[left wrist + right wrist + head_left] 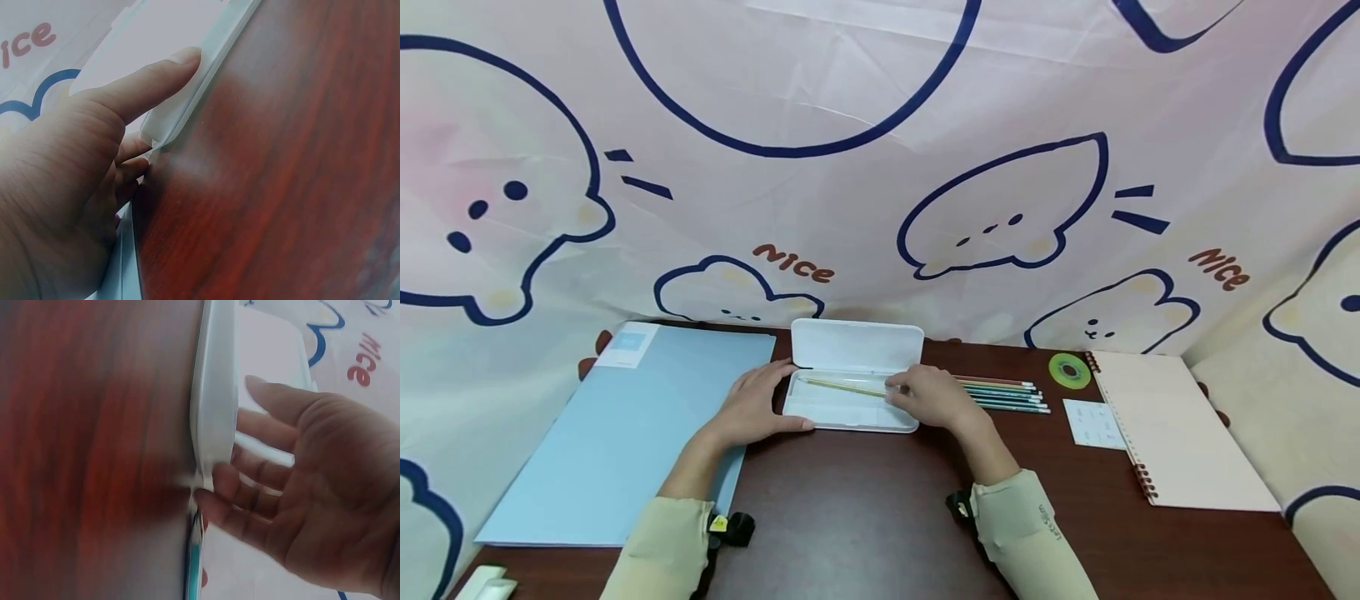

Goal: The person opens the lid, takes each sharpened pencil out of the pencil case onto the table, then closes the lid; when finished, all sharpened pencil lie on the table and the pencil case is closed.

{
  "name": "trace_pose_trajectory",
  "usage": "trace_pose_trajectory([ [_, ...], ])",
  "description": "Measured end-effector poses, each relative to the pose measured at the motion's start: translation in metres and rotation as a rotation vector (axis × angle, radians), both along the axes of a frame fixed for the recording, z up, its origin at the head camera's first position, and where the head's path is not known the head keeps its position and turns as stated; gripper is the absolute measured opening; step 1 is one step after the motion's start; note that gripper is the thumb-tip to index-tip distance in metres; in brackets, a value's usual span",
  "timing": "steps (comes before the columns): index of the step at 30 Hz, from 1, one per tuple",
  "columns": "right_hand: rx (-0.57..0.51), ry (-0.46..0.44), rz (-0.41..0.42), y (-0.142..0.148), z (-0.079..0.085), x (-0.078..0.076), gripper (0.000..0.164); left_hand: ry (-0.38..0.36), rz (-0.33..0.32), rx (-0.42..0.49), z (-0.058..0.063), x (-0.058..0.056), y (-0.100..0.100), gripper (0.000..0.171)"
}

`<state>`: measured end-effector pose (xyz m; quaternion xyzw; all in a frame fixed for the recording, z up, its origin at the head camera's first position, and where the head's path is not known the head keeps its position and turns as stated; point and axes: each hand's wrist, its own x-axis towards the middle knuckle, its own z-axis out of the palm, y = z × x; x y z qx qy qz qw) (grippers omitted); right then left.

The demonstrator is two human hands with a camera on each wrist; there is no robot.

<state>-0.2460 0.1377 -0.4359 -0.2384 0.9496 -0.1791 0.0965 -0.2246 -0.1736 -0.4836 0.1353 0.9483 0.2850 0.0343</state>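
Note:
A white pencil case [850, 418] lies on the table with its lid [857, 343] raised at the back. Inside it a yellow-green pencil [842, 386] slants along the tray, its right end hidden by my right hand. My left hand [754, 406] holds the case's left end, thumb along the front rim and fingers round the end. At the other end is my right hand [928, 396], thumb and index finger over the tray. In the right wrist view its thumb and fingers [265, 428] are apart, with no pencil showing between them.
Several pencils [1007, 395] lie just right of the case. Farther right are a green tape roll [1069, 358], a pale card [1092, 423] and a spiral notebook [1187, 433]. A large blue folder [602, 442] covers the left side. A patterned cloth [850, 208] stands behind the table.

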Motion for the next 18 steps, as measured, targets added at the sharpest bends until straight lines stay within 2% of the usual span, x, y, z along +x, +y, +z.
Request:
trace_pose_trajectory([
  [4, 0.058, 0.009, 0.033, -0.004, -0.0016, 0.0037, 0.026, 0.004, -0.003, 0.002, 0.0007, 0.0009, 0.0003, 0.1],
  [13, 0.074, 0.009, -0.03, -0.007, -0.0021, 0.0081, 0.011, 0.004, -0.006, -0.001, -0.0003, 0.0004, 0.0002, 0.099],
  [18, 0.076, 0.013, -0.035, -0.0064, -0.0039, 0.0062, 0.008, 0.004, -0.005, -0.006, -0.0004, -0.0004, 0.0, 0.099],
])
